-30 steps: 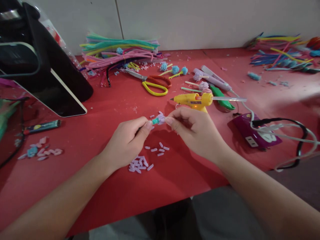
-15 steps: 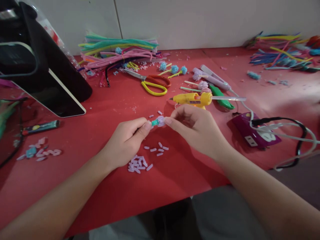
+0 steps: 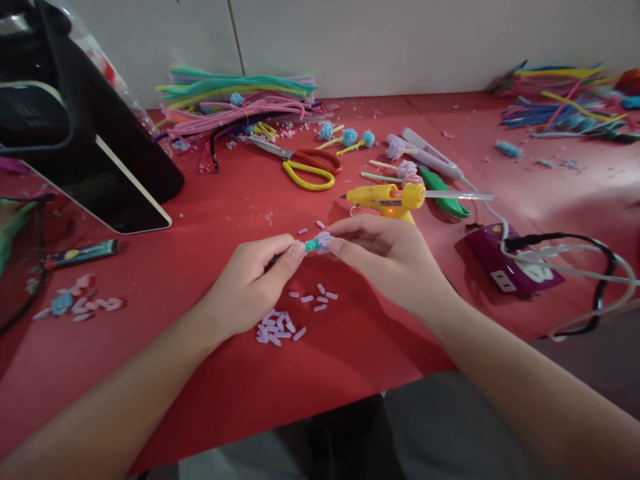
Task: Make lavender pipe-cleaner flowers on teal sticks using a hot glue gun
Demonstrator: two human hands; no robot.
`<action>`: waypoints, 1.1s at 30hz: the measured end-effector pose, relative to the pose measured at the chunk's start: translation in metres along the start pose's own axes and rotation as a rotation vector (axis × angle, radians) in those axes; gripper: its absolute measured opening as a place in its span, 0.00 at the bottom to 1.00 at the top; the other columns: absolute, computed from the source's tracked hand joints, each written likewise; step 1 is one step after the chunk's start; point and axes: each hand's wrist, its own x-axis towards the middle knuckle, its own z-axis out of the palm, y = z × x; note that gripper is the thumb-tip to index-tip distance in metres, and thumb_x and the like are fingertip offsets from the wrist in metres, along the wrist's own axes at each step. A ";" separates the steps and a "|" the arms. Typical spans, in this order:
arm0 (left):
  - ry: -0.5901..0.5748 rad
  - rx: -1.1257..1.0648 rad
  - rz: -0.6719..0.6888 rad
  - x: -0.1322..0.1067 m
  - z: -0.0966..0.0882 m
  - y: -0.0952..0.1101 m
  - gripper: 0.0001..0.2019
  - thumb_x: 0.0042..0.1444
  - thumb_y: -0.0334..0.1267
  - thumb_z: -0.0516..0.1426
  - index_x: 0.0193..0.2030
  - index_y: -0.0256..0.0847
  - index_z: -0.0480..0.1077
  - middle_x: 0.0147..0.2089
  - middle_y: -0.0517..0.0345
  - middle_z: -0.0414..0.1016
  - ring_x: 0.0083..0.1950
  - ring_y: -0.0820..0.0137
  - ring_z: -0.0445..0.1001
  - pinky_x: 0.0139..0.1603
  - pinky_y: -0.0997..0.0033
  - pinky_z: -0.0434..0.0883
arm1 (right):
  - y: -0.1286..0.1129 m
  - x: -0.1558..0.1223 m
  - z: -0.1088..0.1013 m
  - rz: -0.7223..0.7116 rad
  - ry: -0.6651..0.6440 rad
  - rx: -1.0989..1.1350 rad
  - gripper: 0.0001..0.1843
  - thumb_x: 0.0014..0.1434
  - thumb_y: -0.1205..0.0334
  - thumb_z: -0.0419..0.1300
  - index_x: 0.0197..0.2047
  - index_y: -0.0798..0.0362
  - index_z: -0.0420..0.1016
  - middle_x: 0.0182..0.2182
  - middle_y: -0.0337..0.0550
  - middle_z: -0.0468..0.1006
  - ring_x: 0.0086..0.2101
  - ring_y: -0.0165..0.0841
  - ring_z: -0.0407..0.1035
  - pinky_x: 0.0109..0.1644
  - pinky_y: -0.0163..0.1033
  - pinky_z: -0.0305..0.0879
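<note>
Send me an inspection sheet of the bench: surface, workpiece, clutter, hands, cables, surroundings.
Surface: red tabletop, small scraps scattered toward the back.
Job's things: craft flower, lilac with a green base, between the hands; loose lilac pieces lying below them.
Clutter: scissors lying open-handled, yellow glue gun with its clear stick, pipe cleaners piled at the back.
Hands: left hand pinches the green base; right hand has its fingertips on the lilac end.
Cables: white cable and black cable loop around the purple socket block.
Surroundings: pale wall behind, black device at far left.
</note>
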 end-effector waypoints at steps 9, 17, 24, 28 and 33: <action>-0.032 -0.011 -0.020 -0.004 0.001 0.001 0.19 0.69 0.42 0.51 0.26 0.40 0.57 0.24 0.66 0.53 0.25 0.77 0.54 0.26 0.72 0.54 | 0.002 0.000 0.004 -0.051 0.019 -0.023 0.06 0.57 0.62 0.68 0.38 0.54 0.80 0.36 0.43 0.84 0.37 0.34 0.80 0.46 0.40 0.79; -0.025 0.054 0.024 -0.002 0.000 -0.002 0.18 0.70 0.47 0.52 0.31 0.40 0.66 0.25 0.66 0.62 0.27 0.77 0.61 0.29 0.74 0.59 | 0.004 0.000 0.006 -0.084 0.018 -0.022 0.05 0.57 0.61 0.69 0.36 0.53 0.79 0.34 0.42 0.84 0.36 0.34 0.79 0.43 0.40 0.78; -0.016 0.116 0.063 -0.002 -0.001 -0.004 0.18 0.70 0.48 0.51 0.33 0.39 0.67 0.25 0.66 0.61 0.26 0.76 0.61 0.28 0.73 0.58 | 0.002 -0.003 0.001 -0.141 -0.074 0.024 0.05 0.59 0.63 0.66 0.40 0.52 0.81 0.37 0.42 0.84 0.39 0.34 0.79 0.45 0.40 0.77; -0.029 0.103 0.074 -0.002 0.000 -0.005 0.17 0.70 0.47 0.51 0.34 0.39 0.68 0.26 0.65 0.62 0.27 0.75 0.61 0.29 0.73 0.59 | 0.005 -0.004 0.002 -0.180 -0.070 0.028 0.07 0.57 0.62 0.69 0.40 0.52 0.80 0.38 0.42 0.84 0.38 0.34 0.79 0.46 0.40 0.78; -0.044 0.078 0.102 -0.001 -0.001 -0.004 0.16 0.70 0.45 0.51 0.32 0.39 0.66 0.26 0.65 0.64 0.27 0.76 0.61 0.29 0.74 0.58 | 0.008 -0.005 0.006 -0.218 -0.037 0.003 0.07 0.58 0.62 0.69 0.40 0.51 0.79 0.37 0.41 0.83 0.38 0.33 0.78 0.46 0.40 0.77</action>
